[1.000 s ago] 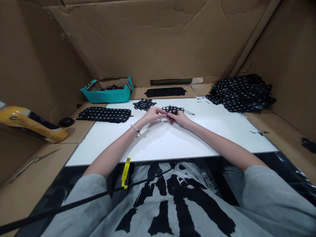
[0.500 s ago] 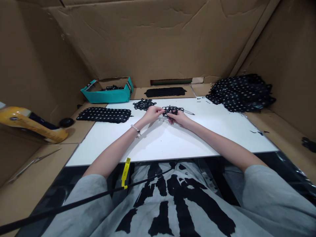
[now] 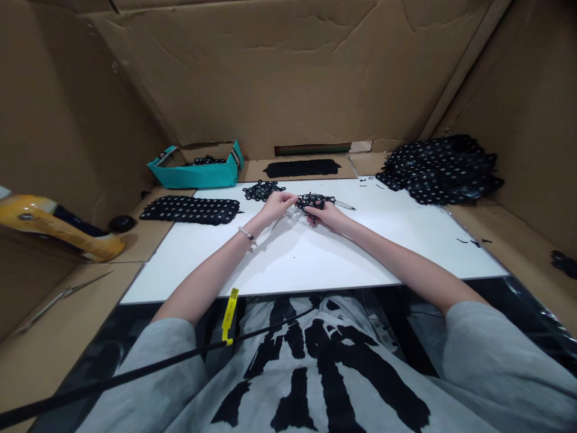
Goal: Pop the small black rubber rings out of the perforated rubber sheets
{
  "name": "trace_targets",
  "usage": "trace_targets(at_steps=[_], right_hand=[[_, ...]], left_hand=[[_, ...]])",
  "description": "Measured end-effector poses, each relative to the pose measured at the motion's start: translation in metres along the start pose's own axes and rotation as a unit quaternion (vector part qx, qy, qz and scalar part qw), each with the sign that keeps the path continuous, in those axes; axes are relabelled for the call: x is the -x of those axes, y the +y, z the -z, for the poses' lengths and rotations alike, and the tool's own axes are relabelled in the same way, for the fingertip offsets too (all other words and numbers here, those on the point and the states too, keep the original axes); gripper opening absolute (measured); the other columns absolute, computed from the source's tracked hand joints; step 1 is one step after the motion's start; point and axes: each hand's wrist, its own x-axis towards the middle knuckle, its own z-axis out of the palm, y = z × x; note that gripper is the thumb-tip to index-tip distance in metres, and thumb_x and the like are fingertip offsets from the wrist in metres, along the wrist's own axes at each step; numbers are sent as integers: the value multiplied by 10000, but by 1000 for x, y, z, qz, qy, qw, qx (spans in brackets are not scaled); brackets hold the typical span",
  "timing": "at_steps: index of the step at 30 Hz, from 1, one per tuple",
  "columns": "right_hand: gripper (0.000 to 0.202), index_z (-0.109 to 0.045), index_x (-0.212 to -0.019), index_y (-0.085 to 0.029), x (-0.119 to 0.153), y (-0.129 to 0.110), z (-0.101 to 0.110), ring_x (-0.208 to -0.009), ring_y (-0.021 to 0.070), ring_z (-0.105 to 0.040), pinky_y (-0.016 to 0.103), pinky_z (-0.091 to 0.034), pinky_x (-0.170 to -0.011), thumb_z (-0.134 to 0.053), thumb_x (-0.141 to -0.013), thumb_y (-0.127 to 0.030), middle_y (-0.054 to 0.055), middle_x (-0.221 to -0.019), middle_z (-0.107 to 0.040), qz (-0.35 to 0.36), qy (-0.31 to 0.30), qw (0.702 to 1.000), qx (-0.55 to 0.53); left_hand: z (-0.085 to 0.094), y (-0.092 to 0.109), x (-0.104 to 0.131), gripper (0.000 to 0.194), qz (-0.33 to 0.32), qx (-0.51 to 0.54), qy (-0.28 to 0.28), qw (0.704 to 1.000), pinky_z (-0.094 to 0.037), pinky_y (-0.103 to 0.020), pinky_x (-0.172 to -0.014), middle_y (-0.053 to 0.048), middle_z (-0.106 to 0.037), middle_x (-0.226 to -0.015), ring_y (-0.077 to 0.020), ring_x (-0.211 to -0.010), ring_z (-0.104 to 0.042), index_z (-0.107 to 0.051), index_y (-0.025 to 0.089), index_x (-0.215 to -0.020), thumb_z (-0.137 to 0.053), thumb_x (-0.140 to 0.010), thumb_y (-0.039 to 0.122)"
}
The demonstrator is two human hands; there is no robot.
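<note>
One left hand (image 3: 276, 207): fingers pinched closed
Right hand (image 3: 329, 216): fingers gripping black ring mesh (image 3: 315, 199) (pen (image 3: 345, 205) beside), center
Teal box (image 3: 198, 176): upper left

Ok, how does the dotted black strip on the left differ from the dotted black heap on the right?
The dotted black strip lies flat and oblong; the dotted black heap is bunched and irregular. The heap also covers more area than the strip. Both are black with pale dots.
</note>
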Motion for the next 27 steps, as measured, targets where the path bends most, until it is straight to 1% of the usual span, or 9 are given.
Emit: trace_targets(at_steps=[6,12,17,19,21,22,24,25,27], right_hand=[[278,-637,-821,-159,0,-1,-1,-524,138,-594,266,-512,-474,-851,-761,-327,12,-622,-651,-5,5,1000,4],[290,-621,-798,-158,3,-7,-3,-516,123,-598,232,-515,-447,-862,-754,-312,3,-608,-645,-12,5,1000,-2],[302,-600,-774,-169,0,-1,-1,-540,124,-604,239,-521,-465,-862,-747,-317,1,-633,-639,-6,4,1000,6],[325,-595,-758,-177,-2,6,0,-535,119,-587,236,-502,-472,-873,-722,-342,-8,-619,-629,7,-14,999,28],[343,-594,-743,-184,-5,13,3,-534,116,-573,235,-485,-485,-878,-697,-371,-16,-599,-619,21,-30,998,58],[351,-591,-736,-188,-6,16,4,-536,117,-570,238,-481,-493,-878,-689,-385,-17,-596,-618,27,-35,997,67],[363,-583,-733,-195,-7,20,5,-542,123,-570,251,-480,-510,-871,-680,-408,-15,-600,-621,33,-42,996,73],[364,-583,-739,-196,-8,20,6,-544,126,-570,258,-481,-518,-867,-680,-416,-12,-606,-624,35,-46,996,71],[358,-591,-760,-193,-8,20,8,-554,131,-575,269,-483,-535,-856,-685,-422,-6,-623,-630,33,-52,996,70]], left_hand=[[-1,-3,-2,328,17,25,16,999,-494,-326,-824,-61,-774,-872,-239,-872,-667,-778,149,-825,-674,-834,460],[-4,-4,-1,332,24,63,28,997,-485,-321,-826,-70,-779,-890,-230,-880,-657,-785,139,-817,-683,-811,455],[-8,-9,-6,351,88,124,66,986,-459,-272,-640,-90,-766,-876,-169,-716,-592,-774,136,-832,-719,-782,479],[2,-16,-13,340,130,150,126,972,-421,-252,-554,-108,-761,-900,-141,-642,-544,-763,135,-877,-694,-812,461],[20,-27,-21,327,146,150,208,956,-423,-250,-545,-122,-762,-932,-138,-629,-540,-750,129,-929,-628,-867,426],[32,-34,-24,317,135,124,253,950,-453,-260,-589,-119,-767,-948,-151,-670,-572,-748,129,-939,-597,-889,402],[55,-49,-28,284,69,23,333,940,-502,-296,-763,-113,-775,-992,-198,-848,-644,-754,135,-912,-562,-910,344],[65,-56,-28,276,40,-35,344,937,-496,-321,-849,-113,-777,-1015,-221,-921,-658,-763,141,-914,-557,-915,326],[78,-69,-26,267,14,-148,323,935,-451,-376,-977,-116,-778,-1036,-267,-1023,-647,-783,153,-911,-558,-918,296]])
